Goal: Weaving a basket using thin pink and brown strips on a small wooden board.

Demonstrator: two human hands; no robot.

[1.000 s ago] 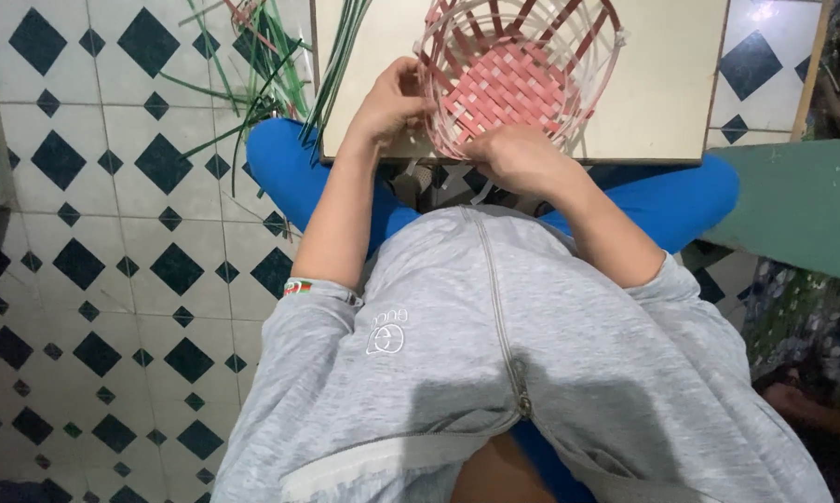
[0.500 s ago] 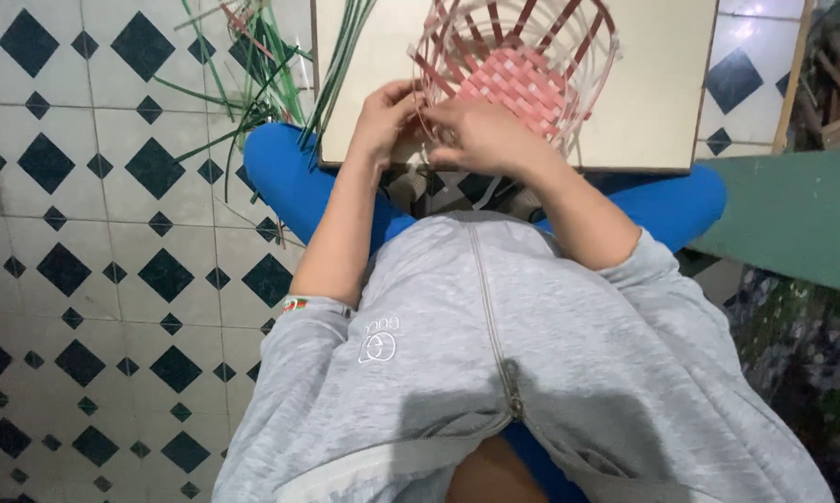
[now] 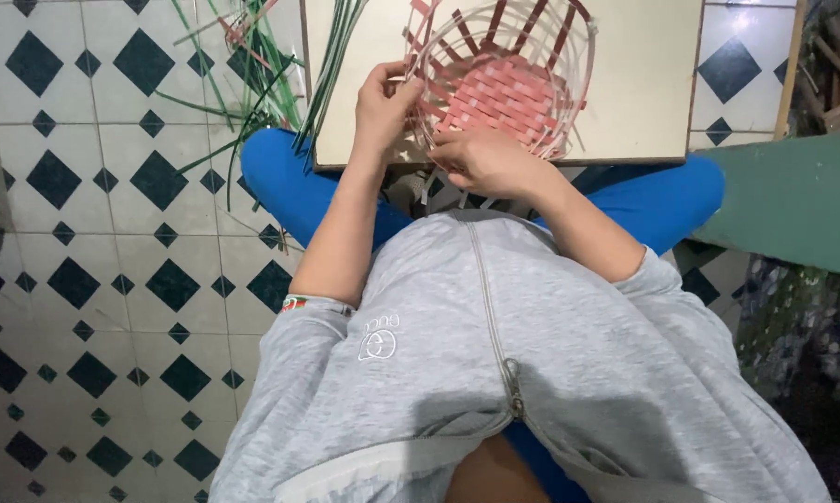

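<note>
A half-woven pink and white basket point(image 3: 504, 79) sits on a pale board point(image 3: 643, 84) across the person's lap. The left hand point(image 3: 383, 102) grips the basket's near rim, fingers curled around a white strip. The right hand point(image 3: 490, 160) rests at the basket's base, fingers seemingly pressed together on a strip. Green strips point(image 3: 252, 84) lie on the tiled floor point(image 3: 94, 186) beside the board.
</note>
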